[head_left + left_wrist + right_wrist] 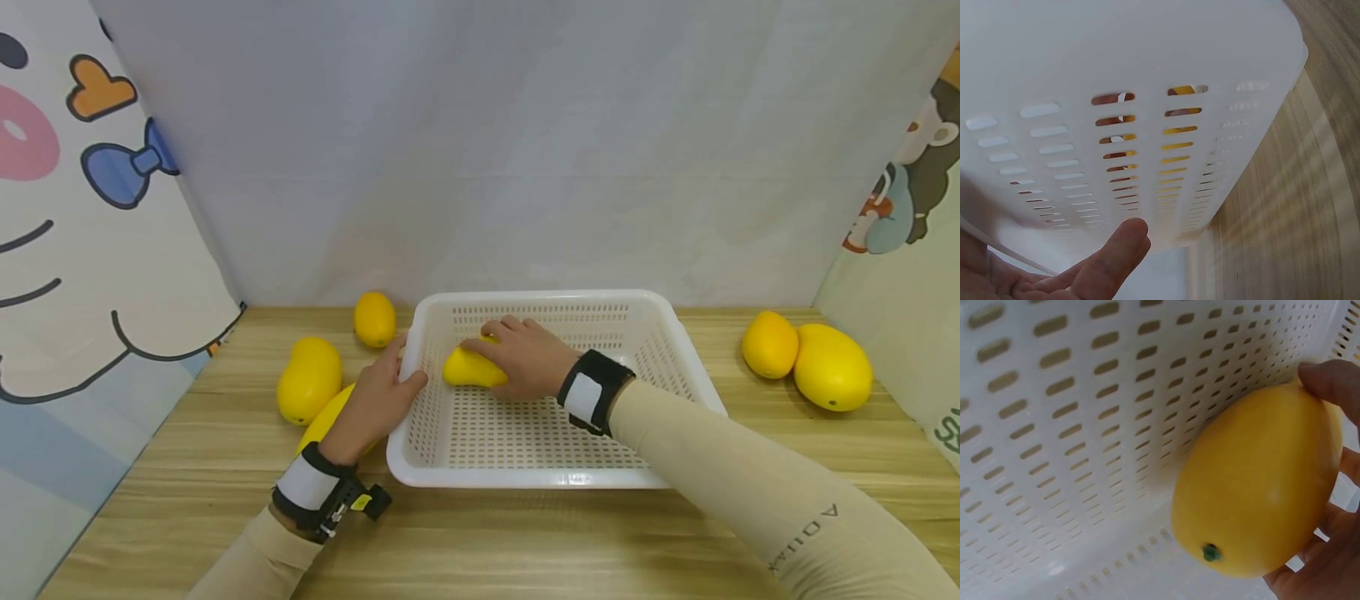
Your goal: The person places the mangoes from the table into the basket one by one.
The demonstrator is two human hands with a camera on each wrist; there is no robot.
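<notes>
A white plastic basket with slotted walls stands on the table. In its left part, my right hand grips a yellow mango, fingers and thumb curled round it. The right wrist view shows this mango close to the slotted wall, its green stem nub facing the camera. My left hand holds the basket's left rim, with the thumb at the rim's top. The left wrist view shows a finger against the outside of the wall, and yellow through the slots.
Left of the basket lie a mango, another yellow fruit partly hidden by my left hand, and a small orange-yellow fruit behind. An orange-yellow fruit and a large mango lie at right. Pale sheets enclose the table.
</notes>
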